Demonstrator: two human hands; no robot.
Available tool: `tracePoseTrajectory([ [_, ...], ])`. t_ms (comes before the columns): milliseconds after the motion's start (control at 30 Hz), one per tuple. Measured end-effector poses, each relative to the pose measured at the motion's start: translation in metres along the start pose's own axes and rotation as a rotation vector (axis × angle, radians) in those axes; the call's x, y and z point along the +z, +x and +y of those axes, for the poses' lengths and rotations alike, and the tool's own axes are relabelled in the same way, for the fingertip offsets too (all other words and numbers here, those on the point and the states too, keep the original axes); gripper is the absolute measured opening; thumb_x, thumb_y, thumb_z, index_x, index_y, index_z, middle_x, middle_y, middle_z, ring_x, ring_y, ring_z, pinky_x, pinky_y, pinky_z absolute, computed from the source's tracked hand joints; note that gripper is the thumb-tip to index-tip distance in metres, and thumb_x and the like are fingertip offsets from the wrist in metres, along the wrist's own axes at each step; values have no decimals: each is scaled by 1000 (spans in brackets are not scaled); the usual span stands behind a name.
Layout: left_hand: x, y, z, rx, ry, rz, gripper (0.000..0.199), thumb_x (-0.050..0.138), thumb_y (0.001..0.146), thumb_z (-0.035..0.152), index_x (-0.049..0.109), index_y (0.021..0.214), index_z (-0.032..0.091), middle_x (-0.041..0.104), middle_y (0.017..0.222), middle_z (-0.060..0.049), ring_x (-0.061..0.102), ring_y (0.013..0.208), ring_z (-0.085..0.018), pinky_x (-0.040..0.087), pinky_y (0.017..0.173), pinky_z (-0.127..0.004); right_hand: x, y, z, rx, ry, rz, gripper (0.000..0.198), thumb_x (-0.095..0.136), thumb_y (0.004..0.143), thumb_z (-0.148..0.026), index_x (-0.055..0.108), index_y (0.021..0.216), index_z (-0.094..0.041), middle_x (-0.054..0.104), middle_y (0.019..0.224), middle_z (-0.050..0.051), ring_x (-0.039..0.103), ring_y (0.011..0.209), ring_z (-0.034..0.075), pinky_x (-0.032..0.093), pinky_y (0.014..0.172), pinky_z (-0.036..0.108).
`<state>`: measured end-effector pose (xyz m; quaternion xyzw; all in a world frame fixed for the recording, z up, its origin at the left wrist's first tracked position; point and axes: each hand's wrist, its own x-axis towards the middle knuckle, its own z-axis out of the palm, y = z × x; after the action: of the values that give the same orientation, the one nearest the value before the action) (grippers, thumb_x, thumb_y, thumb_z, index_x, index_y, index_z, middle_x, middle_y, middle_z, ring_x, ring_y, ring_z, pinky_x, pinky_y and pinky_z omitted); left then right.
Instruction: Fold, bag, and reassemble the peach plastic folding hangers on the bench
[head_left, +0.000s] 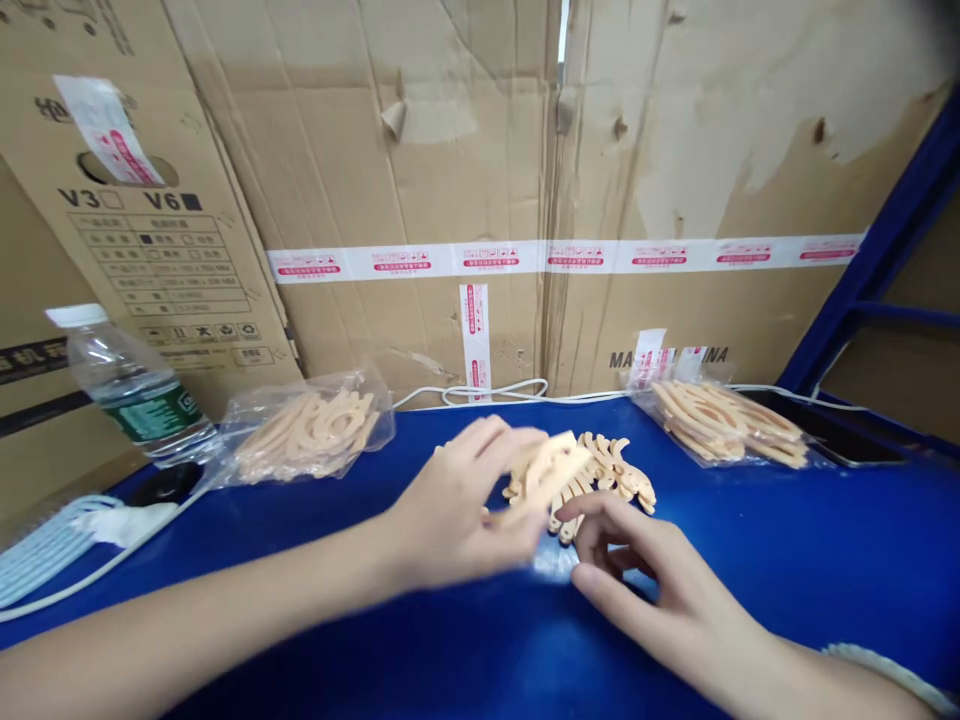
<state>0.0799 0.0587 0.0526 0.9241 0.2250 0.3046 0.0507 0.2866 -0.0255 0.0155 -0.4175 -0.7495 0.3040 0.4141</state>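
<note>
My left hand (469,505) grips a pale wooden piece (553,470) with cut-out openings, held tilted above the table and slightly blurred; its exact kind is unclear. Behind and below it lies a pile of curved wooden pieces (622,475), partly hidden by the hand and the held piece. To the right, my right hand (652,570) hovers close to the pile's near edge, thumb and fingers apart, with nothing visible between them. Under the hands, a shiny clear patch (556,562) shows on the blue table (480,650).
Plastic bags of wooden pieces lie at the left (315,430) and right (720,420). A water bottle (142,390) leans at the far left, beside a blue-white striped cloth (56,545). A dark phone-like device (832,430) lies at the right. Cardboard (420,170) walls the back.
</note>
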Motion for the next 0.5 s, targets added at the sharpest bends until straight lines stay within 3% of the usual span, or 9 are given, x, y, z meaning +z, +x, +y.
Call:
tracePoseTrajectory([
  [67, 7, -25, 24, 23, -183, 45, 63, 69, 73, 24, 45, 131, 19, 57, 115, -7, 56, 100, -20, 50, 89, -30, 6, -1, -1, 97, 129, -59, 26, 55, 93, -42, 56, 79, -21, 55, 67, -1, 50, 59, 14, 40, 52, 24],
  [133, 13, -45, 40, -68, -313, 24, 65, 71, 73, 18, 45, 133, 23, 57, 112, -5, 58, 93, -17, 52, 76, -24, 12, -4, -2, 142, 207, -124, 35, 54, 93, -47, 55, 71, -20, 53, 64, -1, 46, 57, 13, 36, 50, 23],
  [233, 17, -62, 46, -250, -443, 1, 38, 64, 86, 19, 55, 122, 25, 62, 101, -2, 60, 80, -13, 49, 66, -21, 18, -8, -2, 202, 249, -194, 35, 53, 94, -45, 54, 70, -19, 50, 62, -2, 43, 52, 11, 33, 46, 22],
  [333, 14, -66, 42, -441, -524, 5, 13, 54, 94, 27, 63, 103, 22, 66, 85, 0, 59, 73, -13, 47, 67, -22, 15, -7, -2, 212, 209, -148, 33, 56, 93, -43, 55, 71, -18, 49, 62, -2, 43, 52, 10, 34, 46, 21],
  [500, 8, -61, 34, -673, -728, 157, 19, 53, 94, 37, 60, 94, 19, 61, 81, 1, 58, 73, -14, 49, 65, -23, -6, 2, 1, 158, 199, -14, 29, 62, 91, -39, 63, 73, -17, 54, 69, 1, 47, 56, 11, 39, 49, 21],
])
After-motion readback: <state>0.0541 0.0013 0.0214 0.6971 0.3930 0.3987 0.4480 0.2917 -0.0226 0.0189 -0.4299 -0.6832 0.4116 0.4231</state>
